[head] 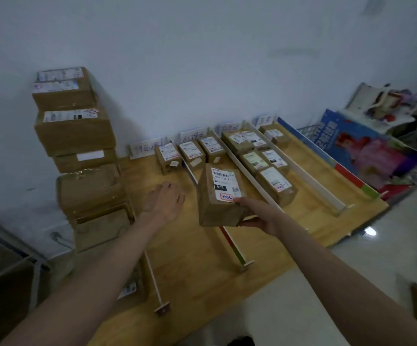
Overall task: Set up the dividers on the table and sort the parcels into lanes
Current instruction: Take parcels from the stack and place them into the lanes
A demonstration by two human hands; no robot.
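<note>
My right hand (257, 216) grips a small brown parcel (215, 208) with a white label marked 032, held above the middle of the wooden table (197, 255). My left hand (165, 198) hovers empty to its left, fingers spread over the table. Long white dividers (235, 158) run front to back and split the table into lanes. One parcel (168, 158) sits in the left lane, two parcels (202, 152) in the second, several parcels (260, 161) in the third, and one parcel (275, 137) in the far right lane. Paper signs (145, 147) stand against the wall behind the lanes.
A tall stack of larger cardboard boxes (77, 136) rises at the table's left end against the wall. A colourful printed board (367, 151) leans beside the right edge, with clutter behind it. Tiled floor (315, 308) lies in front of the table.
</note>
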